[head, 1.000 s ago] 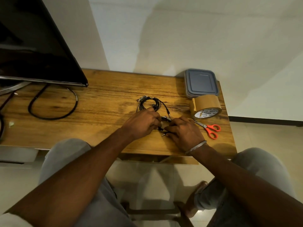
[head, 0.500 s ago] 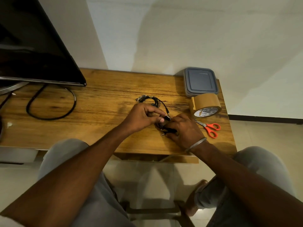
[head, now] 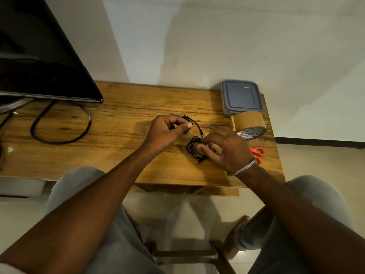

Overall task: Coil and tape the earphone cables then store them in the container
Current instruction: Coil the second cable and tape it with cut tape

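The right hand [head: 227, 149] pins a coiled black earphone cable [head: 194, 148] to the wooden table [head: 122, 119], just before the brown tape roll [head: 249, 123], so it stays wound. The left hand [head: 166, 131] pinches a second earphone cable [head: 194, 125] beside it. The lidded container [head: 241, 96] sits shut behind the tape.

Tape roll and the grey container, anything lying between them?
Nothing: in the head view the tape roll sits right against the lidded container, with no table showing between.

Warm, dim indoor light. Soft broad shadow on pale plaster wall [head: 197, 46], upper centre. Glossy sheen on brown wood-grain worktop [head: 122, 123]. Wide-angle bending at frame edges; forearms at bottom slightly soft.
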